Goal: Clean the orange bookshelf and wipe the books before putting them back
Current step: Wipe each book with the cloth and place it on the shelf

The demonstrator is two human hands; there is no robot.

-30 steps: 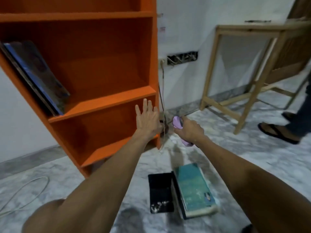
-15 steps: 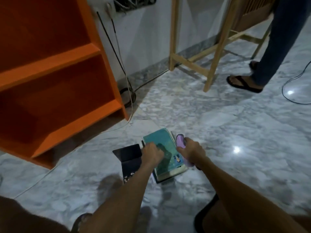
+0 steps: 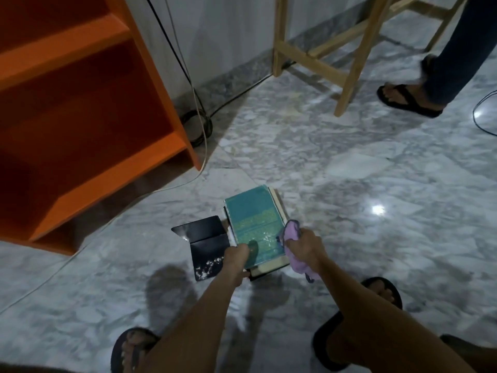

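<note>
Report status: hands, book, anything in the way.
Left hand grips near edge of teal book. Right hand holds purple cloth at its right edge. Book tops a pile on the floor, not yet shelved. Black folder lies alongside, left.

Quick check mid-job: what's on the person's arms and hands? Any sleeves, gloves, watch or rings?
The left forearm and right forearm are bare to the frame edge, with no sleeves showing. The left hand and right hand wear no gloves, and no watch or band shows at either wrist. Rings are too small to tell. On the feet are black open-toed sandals.
</note>
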